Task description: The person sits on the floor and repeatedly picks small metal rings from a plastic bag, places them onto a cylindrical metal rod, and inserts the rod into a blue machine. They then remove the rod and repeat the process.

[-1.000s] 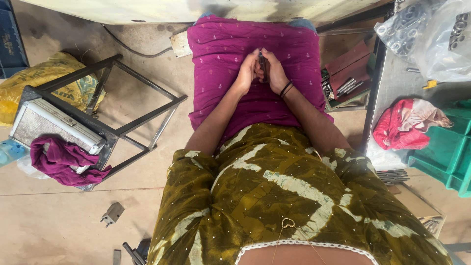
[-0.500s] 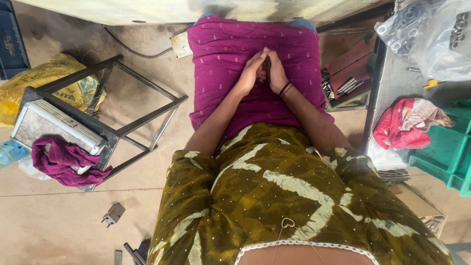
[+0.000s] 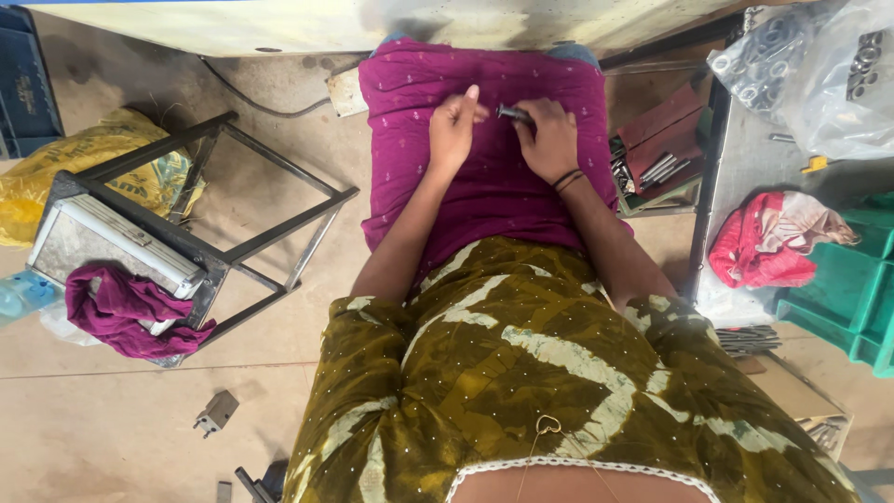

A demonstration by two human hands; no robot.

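Right hand: knuckles up, fingers curled around the near end of a dark rod. The rod juts from the thumb side toward the left hand, lying roughly level above the lap. What kind of part it is cannot be told.

Left hand: loosely curled, forefinger raised, holding nothing. Just beside the rod's free end, apart from it by a small gap.

Bangles: dark, on the right wrist.

Lap cloth: magenta with small pale dots, under both hands.

Tunic: olive with pale streaks, nearest the camera.

Tray: right of the right hand, holding a reddish folded sheet and several grey metal pins.

Bench: grey, at the right edge. It carries clear bags of metal parts, a red and white rag and green bins.

Frame: dark steel stand on the floor to the left, well apart from the hands, with a purple rag draped over its near corner.

Yellow sack: behind the frame.

Metal block: small, on the floor near the tunic's left edge.

Cable: running along the floor at the top.
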